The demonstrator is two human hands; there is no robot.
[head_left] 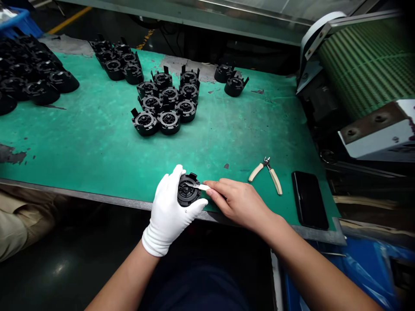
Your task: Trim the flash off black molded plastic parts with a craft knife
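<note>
Near the front edge of the green table, my left hand [171, 207], in a white glove, grips a round black plastic part [188, 196] with its ribbed face up. My bare right hand [238, 199] is closed around the pale handle of a small knife [202, 187]. The knife's thin metal blade lies over the upper face of the black part. Right of my right hand, cutting pliers [266, 162] with cream handles rest spread apart on the table. Several similar black parts [169, 121] stand grouped beyond my hands.
The green table [97, 142] also carries a black phone [309, 199] at the right and more black parts [42, 90] at the far left. A conveyor with a green belt [369, 60] borders the right side. A seated person's leg [19, 220] shows at lower left.
</note>
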